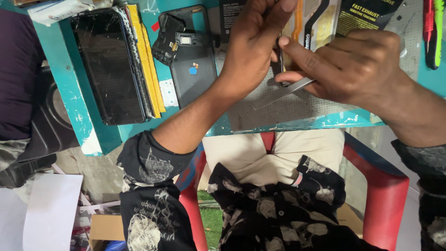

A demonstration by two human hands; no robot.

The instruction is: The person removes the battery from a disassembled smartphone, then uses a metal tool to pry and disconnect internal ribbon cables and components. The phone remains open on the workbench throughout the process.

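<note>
My left hand (254, 42) is curled around a small dark part (278, 61) held above a grey perforated mat (297, 104). My right hand (353, 65) pinches metal tweezers (288, 91), whose tips point down-left over the mat, right below the dark part. To the left of my left hand lies an opened phone body (190, 60) with its circuit board showing. Further left rests a black phone screen (109, 65) with a cracked surface, beside yellow strips (147, 60).
The teal workbench (79, 116) ends in a chipped front edge just above my lap. Printed packets (367, 16) lie at the back. A red and green tool (434, 32) sits far right. I sit in a red plastic chair (385, 195); papers and a box lie on the floor left.
</note>
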